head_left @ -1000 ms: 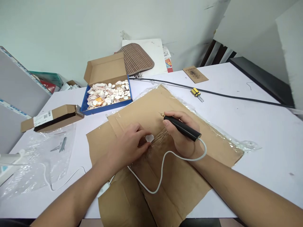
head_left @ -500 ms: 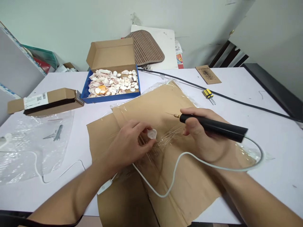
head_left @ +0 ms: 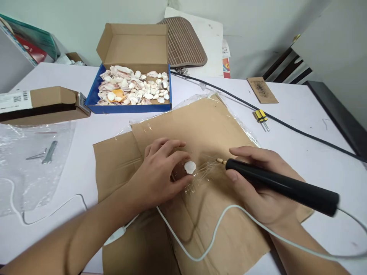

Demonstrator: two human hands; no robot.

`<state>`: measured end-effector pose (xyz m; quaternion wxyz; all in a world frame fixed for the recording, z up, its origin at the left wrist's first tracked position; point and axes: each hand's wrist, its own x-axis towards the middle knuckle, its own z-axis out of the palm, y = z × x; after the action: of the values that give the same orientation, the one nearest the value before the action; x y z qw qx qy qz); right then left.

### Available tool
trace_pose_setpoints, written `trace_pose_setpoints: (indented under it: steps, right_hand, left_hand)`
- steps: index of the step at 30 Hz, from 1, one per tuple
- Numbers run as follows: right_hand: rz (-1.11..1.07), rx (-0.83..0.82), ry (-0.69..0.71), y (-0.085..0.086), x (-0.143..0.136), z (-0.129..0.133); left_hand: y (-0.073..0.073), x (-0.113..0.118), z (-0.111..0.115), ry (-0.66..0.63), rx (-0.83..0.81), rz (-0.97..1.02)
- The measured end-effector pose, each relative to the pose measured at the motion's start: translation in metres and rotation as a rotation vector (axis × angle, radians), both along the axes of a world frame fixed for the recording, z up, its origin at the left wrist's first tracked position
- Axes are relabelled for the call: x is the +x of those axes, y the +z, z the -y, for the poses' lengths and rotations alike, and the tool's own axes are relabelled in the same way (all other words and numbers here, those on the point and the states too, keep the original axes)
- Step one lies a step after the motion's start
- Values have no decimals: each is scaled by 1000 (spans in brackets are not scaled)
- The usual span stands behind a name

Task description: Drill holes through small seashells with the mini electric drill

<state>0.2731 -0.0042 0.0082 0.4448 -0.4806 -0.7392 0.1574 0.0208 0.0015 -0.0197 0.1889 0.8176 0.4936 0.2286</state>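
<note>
A small white ribbed seashell (head_left: 189, 167) lies on the plastic-covered cardboard (head_left: 189, 122). My left hand (head_left: 164, 173) is curled beside it, thumb below and index finger above, with the fingers apart and small gaps around the shell. My right hand (head_left: 263, 187) grips a black handheld mini drill (head_left: 282, 185) by its body. The drill's brass chuck and thin bit point left toward the shell, apart from it. A white cable (head_left: 213, 236) runs from the drill's rear and loops across the cardboard.
A blue box (head_left: 129, 109) of seashells stands open at the back left, beside a long brown carton (head_left: 54, 97). A small wrench (head_left: 49, 152) lies on clear plastic. Yellow-handled screwdrivers (head_left: 260, 115) lie by a black cable (head_left: 295, 128); a cardboard piece (head_left: 262, 89) sits behind.
My left fingers have loosened from the shell, which now shows its ribbed face. The mini drill has moved lower and slightly right in view. The camera view has shifted.
</note>
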Motion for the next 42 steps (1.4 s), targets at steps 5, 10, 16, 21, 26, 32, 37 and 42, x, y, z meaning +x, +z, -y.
trace_pose_setpoints:
  steps: [5,10,16,21,26,32,37,42]
  right_hand:
    - [-51,33,2,-3,3,7]
    - [-151,-123,-10,-8,-8,7]
    - [-265,-145,-9,-9,-16,5]
    - [-447,-200,-29,-23,-17,2]
    - [-524,-247,-24,-37,-19,0]
    - [-612,-316,74,-40,-24,0]
    - [-605,-360,21,-38,-26,-1]
    - [-600,-352,53,-37,-26,-1]
  left_hand:
    - [1,2,2,20,6,-2]
    - [0,4,3,17,-2,-22]
    - [1,4,1,2,-1,-51]
    - [4,5,0,10,25,-58]
    - [9,2,2,27,135,27]
    - [10,-7,6,0,29,23]
    - [11,-8,4,2,22,0]
    - [11,-7,3,-2,7,-21]
